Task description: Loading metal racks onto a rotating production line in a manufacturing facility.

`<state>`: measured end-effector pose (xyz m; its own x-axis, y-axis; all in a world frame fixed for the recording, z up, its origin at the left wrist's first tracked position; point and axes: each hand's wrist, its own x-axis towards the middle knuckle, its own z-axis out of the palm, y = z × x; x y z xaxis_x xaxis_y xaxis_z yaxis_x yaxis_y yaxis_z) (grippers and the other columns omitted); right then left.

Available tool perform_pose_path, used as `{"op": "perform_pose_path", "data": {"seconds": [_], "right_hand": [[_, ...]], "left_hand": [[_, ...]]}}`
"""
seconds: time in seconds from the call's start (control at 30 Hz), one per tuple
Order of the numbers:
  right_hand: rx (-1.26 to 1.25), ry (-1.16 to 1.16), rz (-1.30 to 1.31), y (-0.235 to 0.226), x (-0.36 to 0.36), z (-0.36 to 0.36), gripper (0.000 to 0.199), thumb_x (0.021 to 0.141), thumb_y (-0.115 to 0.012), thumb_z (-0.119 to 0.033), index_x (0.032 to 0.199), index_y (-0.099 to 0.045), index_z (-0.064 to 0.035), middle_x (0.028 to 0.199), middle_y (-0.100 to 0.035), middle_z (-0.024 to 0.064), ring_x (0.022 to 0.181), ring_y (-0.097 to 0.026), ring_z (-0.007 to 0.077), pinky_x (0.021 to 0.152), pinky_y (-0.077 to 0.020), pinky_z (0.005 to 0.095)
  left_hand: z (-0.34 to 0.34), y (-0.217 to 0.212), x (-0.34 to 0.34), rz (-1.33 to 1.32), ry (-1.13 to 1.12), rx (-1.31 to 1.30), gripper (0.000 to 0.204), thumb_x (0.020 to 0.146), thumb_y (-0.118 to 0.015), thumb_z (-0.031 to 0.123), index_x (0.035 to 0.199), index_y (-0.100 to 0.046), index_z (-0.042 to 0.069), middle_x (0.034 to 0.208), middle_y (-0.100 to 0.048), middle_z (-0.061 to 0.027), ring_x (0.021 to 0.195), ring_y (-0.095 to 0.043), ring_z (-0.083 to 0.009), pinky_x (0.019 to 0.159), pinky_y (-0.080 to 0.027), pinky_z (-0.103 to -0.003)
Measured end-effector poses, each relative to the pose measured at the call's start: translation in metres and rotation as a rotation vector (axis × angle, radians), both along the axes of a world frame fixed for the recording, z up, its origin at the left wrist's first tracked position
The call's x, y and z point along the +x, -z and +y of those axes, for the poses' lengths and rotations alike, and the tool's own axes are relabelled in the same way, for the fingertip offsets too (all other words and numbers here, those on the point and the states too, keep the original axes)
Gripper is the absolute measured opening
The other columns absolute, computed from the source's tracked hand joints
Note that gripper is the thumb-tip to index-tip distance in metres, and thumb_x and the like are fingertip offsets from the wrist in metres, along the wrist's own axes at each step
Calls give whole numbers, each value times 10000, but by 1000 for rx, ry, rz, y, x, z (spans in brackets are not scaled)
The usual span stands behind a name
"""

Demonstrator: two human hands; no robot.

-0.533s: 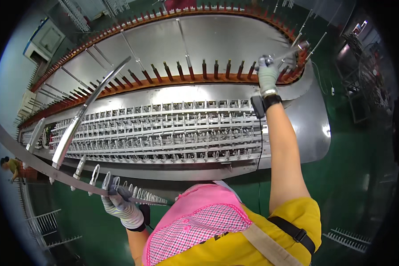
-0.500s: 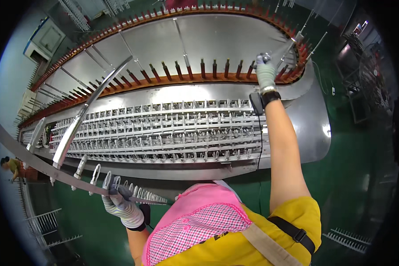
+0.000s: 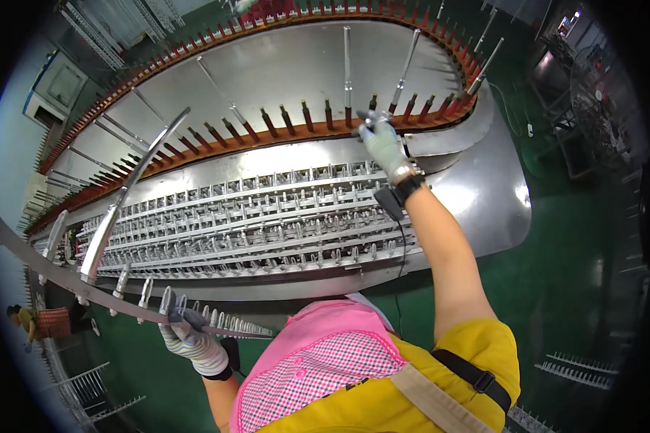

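My left hand (image 3: 195, 346), in a striped glove, is closed around a long flat metal bar (image 3: 119, 302) with a row of pale looped clips. A shiny curved metal tube (image 3: 108, 225) rises from this bar near its far left part. My right hand (image 3: 386, 148), also gloved, reaches over the machine to the row of red pegs (image 3: 328, 119). Its fingers are bent together at a small shiny metal piece, too blurred to name. Just beyond that hand, slim metal rods (image 3: 347, 68) stand on some of the pegs.
The pegs ride on an orange oval track (image 3: 296, 133) around a steel table top (image 3: 289, 65). Between me and the track lie stacked metal racks (image 3: 253, 213) with many clips. A person (image 3: 47, 321) is at the far left. More racks (image 3: 578, 372) lie at lower right.
My right hand has moved left along the pegs. My left hand keeps its hold on the bar. The view has tilted slightly, and the person at far left shows more fully.
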<state>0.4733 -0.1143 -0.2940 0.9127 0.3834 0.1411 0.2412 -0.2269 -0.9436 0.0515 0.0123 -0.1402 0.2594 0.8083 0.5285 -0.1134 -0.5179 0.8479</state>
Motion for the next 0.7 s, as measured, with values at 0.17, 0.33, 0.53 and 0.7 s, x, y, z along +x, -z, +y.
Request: {"op": "perform_pose_path", "data": {"seconds": [0.17, 0.33, 0.53, 0.7], "right_hand": [[447, 119, 179, 6, 26, -87, 201, 783, -581, -159, 962, -550, -70, 739, -538, 2, 564, -481, 85, 492, -407, 214], [460, 689, -8, -20, 105, -172, 117, 802, -531, -160, 842, -535, -51, 683, -546, 37, 554, -546, 116, 462, -438, 210], [385, 747, -69, -43, 145, -180, 200, 792, -536, -176, 904, -536, -10, 722, -589, 100, 576, -574, 174, 512, -471, 282], [-408, 677, -232, -54, 145, -148, 360, 781, -497, -341, 931, -552, -19, 823, -587, 190, 799, -570, 318, 679, -434, 376]], "left_hand": [[6, 4, -2, 25, -20, -55, 622, 763, -546, 457, 1076, -464, -74, 887, -584, -134, 396, -291, -11, 339, -194, -158], [10, 10, 1, 52, -130, -2, 570, 787, -527, 434, 1046, -485, -72, 849, -593, -114, 417, -295, -1, 361, -192, -154], [7, 14, -3, 49, -185, -56, 496, 803, -515, 387, 1037, -503, -50, 821, -592, -96, 416, -298, -2, 375, -200, -153], [-2, 6, 8, 77, -243, -49, 483, 806, -509, 385, 1027, -509, -44, 744, -589, -79, 418, -299, -7, 374, -205, -154]]}}
